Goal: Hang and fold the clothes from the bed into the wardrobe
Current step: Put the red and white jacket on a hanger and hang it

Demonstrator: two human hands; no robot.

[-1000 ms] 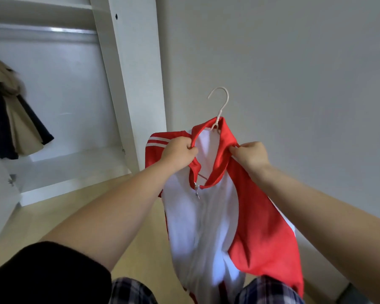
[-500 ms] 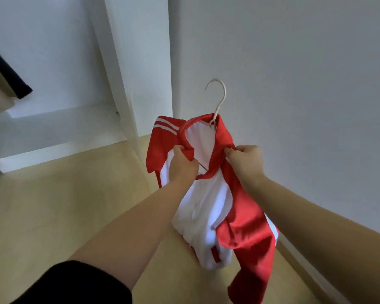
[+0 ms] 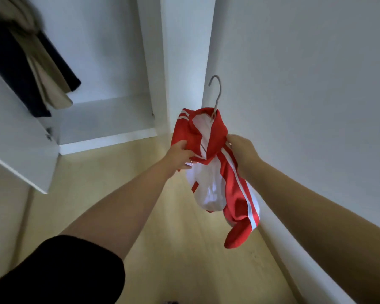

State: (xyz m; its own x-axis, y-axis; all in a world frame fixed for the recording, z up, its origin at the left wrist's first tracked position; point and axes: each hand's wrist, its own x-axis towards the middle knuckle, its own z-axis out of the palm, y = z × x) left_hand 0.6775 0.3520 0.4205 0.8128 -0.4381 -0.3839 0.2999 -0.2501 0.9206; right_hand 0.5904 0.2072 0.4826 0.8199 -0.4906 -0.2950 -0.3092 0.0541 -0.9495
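Here, both hands hold a red and white jacket on a hanger beside the open wardrobe.

The left hand (image 3: 180,155) grips the jacket (image 3: 217,170) at the left side of the collar; the right hand (image 3: 239,150) grips the right front edge. The jacket hangs on a hanger (image 3: 216,93), with the hook pointing upward in front of the white wall (image 3: 305,84). The lower part of the jacket hangs bunched above the wooden floor (image 3: 92,194). The wardrobe (image 3: 110,119) stands open to the left, with dark and beige clothes (image 3: 31,69) hanging inside.
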